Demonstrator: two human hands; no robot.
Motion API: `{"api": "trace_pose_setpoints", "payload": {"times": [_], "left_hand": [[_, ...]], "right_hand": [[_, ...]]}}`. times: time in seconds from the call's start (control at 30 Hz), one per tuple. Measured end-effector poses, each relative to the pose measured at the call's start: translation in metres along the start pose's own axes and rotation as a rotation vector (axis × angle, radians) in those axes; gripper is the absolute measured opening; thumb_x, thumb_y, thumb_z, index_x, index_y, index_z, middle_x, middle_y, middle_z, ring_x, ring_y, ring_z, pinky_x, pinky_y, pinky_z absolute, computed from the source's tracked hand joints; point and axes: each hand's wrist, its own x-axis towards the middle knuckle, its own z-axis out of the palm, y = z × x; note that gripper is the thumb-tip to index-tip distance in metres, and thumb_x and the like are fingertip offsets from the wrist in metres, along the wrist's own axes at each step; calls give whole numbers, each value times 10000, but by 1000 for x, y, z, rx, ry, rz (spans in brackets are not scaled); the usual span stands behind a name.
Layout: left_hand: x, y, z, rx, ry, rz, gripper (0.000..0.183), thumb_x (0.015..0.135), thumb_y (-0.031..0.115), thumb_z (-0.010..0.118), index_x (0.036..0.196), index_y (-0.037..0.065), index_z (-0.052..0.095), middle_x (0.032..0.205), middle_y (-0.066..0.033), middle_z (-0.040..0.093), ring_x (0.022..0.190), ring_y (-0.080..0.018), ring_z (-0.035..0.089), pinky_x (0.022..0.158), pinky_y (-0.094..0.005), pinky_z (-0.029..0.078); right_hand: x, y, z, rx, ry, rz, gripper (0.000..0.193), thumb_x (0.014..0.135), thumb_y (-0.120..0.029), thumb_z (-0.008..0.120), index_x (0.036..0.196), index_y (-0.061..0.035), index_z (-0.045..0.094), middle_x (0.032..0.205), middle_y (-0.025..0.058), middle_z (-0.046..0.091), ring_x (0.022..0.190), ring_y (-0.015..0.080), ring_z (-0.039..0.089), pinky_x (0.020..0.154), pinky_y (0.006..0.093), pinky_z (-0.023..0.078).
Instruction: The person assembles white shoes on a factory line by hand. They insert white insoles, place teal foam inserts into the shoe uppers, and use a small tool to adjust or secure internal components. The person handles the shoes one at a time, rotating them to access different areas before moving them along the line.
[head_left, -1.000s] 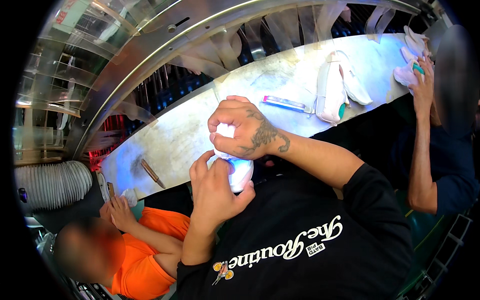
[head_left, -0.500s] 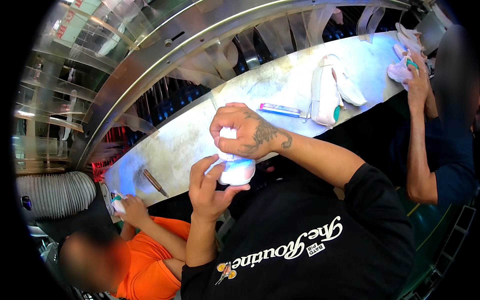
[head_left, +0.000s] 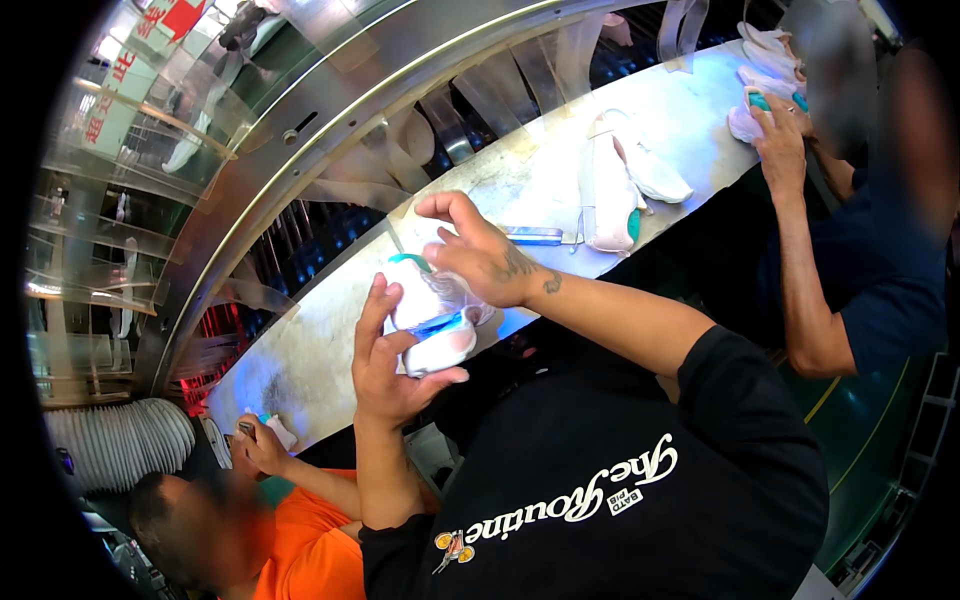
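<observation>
My left hand (head_left: 395, 365) is closed around a white shoe (head_left: 440, 345) with a blue patch on its side and teal lining at its far end. The shoe hangs in front of my chest, over the near edge of the bench. My right hand (head_left: 480, 250) is at the upper right side of the shoe, its fingers spread apart and slightly blurred. I see nothing held in that hand. Whether its fingertips touch the shoe is unclear.
A long bench (head_left: 330, 320) carries a slim blue tool (head_left: 530, 236) and a pair of white shoes (head_left: 605, 195). A co-worker in orange (head_left: 310, 515) sits at left; another in dark blue (head_left: 820, 300) handles a shoe at right. Clear strips (head_left: 470, 120) hang behind the bench.
My right hand has opened from its pinch and shifted off the shoe's end, exposing the teal lining. The view has turned slightly. The left co-worker now holds the brown stick that lay on the bench.
</observation>
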Motion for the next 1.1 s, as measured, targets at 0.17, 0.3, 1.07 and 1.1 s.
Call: {"api": "trace_pose_setpoints", "payload": {"times": [0.17, 0.3, 1.07, 1.1], "left_hand": [[-7, -3, -17, -42, -34, -50, 653, 796, 496, 976, 1024, -7, 625, 1617, -354, 469, 1560, -571, 408, 1240, -624, 413], [-2, -7, -24, -67, -48, -93, 623, 798, 432, 993, 989, -21, 610, 1633, -378, 432, 1572, -579, 387, 1240, -613, 401], [5, 26, -47, 62, -277, -261, 291, 643, 15, 900, 896, 21, 756, 1639, -295, 320, 1582, -618, 336, 1281, -604, 357], [4, 26, -46, 74, -279, -263, 291, 637, 10, 889, 895, 21, 756, 1635, -296, 325, 1578, -618, 344, 1278, -607, 361]], "right_hand": [[-52, 2, -22, -391, -200, -267, 575, 895, -52, 743, 1438, -4, 562, 1475, 221, 509, 1334, 371, 594, 1154, 436, 491], [-86, 8, 8, -307, -141, -235, 670, 859, -35, 806, 1483, -16, 563, 1492, 221, 496, 1338, 388, 595, 1136, 441, 524], [-15, 7, -7, -607, -469, -404, 320, 758, -56, 848, 1031, -79, 682, 1425, 213, 543, 1190, 406, 670, 962, 444, 622], [-16, 9, -7, -602, -462, -417, 301, 758, -59, 848, 1007, -71, 679, 1418, 215, 544, 1187, 407, 671, 959, 444, 624]]}}
